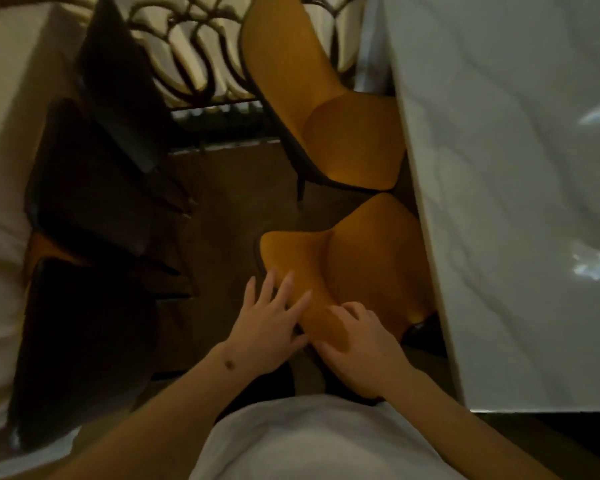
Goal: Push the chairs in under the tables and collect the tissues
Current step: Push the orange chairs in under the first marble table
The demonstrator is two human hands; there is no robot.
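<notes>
Beside the marble table (520, 202), near yellow chair (357, 268) sits partly tucked; left hand (267, 327) presses its backrest with spread fingers, right hand (357, 344) curls over the top edge. Risk: skewed shove knocks the far yellow chair (326, 109) (seats nearly touching). Tissues (594, 266) lie uncollected on the tabletop.

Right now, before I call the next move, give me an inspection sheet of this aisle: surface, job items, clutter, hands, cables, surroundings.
Surface: white marble-look table on the right.
Job's things: near yellow chair, seat partly under that table, back sticking out; far yellow chair likewise; two white tissue-like scraps on the tabletop, blurred.
Clutter: nothing seen.
Hands: left hand with spread fingers on the near chair's back; right hand curled over its top edge.
Cables: nothing seen.
Surroundings: dark chair backs along a left table; ornate metal railing ahead; brown floor.
</notes>
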